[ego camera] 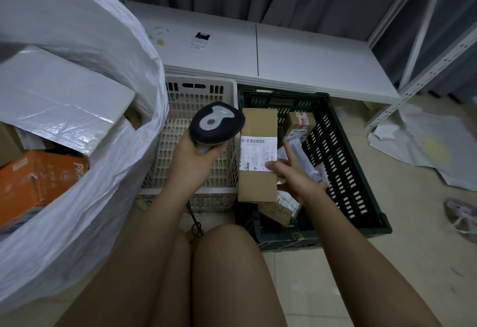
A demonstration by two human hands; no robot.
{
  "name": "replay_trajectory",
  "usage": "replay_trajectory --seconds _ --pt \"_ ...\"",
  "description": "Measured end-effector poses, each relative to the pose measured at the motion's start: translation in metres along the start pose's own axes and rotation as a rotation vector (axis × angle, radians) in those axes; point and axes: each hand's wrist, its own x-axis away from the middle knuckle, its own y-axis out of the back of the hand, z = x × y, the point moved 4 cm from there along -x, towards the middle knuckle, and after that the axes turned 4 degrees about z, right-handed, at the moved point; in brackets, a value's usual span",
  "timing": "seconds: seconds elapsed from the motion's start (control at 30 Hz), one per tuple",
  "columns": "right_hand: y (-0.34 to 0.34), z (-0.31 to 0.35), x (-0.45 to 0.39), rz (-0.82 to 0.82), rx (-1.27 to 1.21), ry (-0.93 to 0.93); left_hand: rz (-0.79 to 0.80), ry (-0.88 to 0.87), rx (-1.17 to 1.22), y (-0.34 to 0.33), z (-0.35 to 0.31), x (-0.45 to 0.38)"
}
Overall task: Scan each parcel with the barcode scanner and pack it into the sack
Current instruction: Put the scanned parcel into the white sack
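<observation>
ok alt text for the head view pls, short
Seen from above, the left hand grips a barcode scanner beside a labelled cardboard parcel that the right hand holds over a dark green crate. A white sack of parcels stands at left.

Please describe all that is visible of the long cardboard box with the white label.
The long cardboard box is plain brown, its seam closed. A white shipping label with barcodes faces up. It is held over the dark green crate, the right hand holding its right edge with the thumb on the label. The barcode scanner is beside its top-left corner.

"PR" on orange box (38, 184), "ben" on carton (280, 214)
</observation>
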Motion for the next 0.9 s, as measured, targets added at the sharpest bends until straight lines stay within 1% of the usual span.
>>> replay_trajectory --seconds 0.13,0.23,0.33,0.53,0.77,0.9 --pt "-0.004 -0.001 0.009 -0.082 -0.091 0.113 -0.002 0.004 0.041 -0.001 0.001 0.001" --pt "-0.005 -0.005 0.01 -0.149 -0.175 0.134 0.006 0.0 0.036 0.001 0.001 0.0" --pt "-0.004 -0.003 0.011 -0.221 -0.186 0.153 0.02 -0.004 0.02 0.001 0.001 0.001" --pt "0.006 0.006 0.014 -0.295 -0.243 0.176 0.112 -0.009 0.029 -0.004 0.0 0.005" --pt "0.009 0.013 0.012 -0.277 -0.256 0.221 0.349 0.02 -0.013 -0.018 0.005 0.01" --pt "0.005 0.015 0.015 -0.262 -0.248 0.24 0.386 0.016 -0.006 -0.023 0.005 0.01"
